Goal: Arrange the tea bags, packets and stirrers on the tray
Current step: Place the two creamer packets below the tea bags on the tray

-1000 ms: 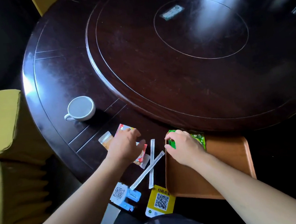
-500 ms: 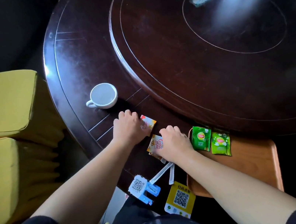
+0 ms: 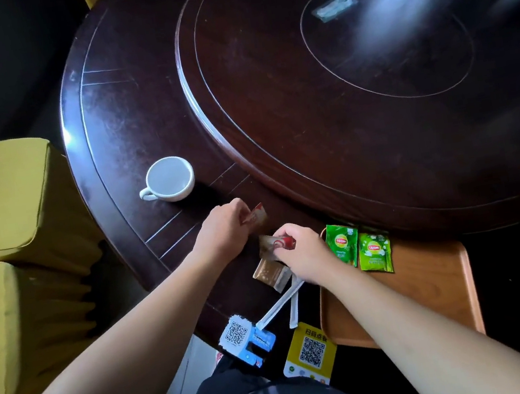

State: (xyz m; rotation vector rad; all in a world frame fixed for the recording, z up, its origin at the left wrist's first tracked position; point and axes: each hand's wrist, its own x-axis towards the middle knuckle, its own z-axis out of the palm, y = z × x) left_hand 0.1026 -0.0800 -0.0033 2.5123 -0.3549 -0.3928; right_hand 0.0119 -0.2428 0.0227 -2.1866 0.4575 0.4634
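Two green tea bags (image 3: 358,247) lie side by side at the far left corner of the brown wooden tray (image 3: 436,288). My right hand (image 3: 305,252) is left of the tray and pinches a red and white packet (image 3: 278,244) lifted off the dark table. My left hand (image 3: 223,230) grips another red and white packet (image 3: 257,215) a little further away. A brown packet (image 3: 269,272) lies on the table under my right hand. Two white wrapped stirrers (image 3: 282,304) cross each other near the table's near edge, partly hidden by my right wrist.
A white cup (image 3: 169,179) stands on the table left of my hands. A raised round turntable (image 3: 354,90) fills the table's middle. A blue and white QR card (image 3: 243,335) and a yellow QR card (image 3: 310,352) sit at the near edge. Yellow chairs (image 3: 10,243) stand to the left.
My right hand left the green tea bags on the tray, moved left and picked up a red and white packet. My left hand closed on the other packet and lifted its edge.
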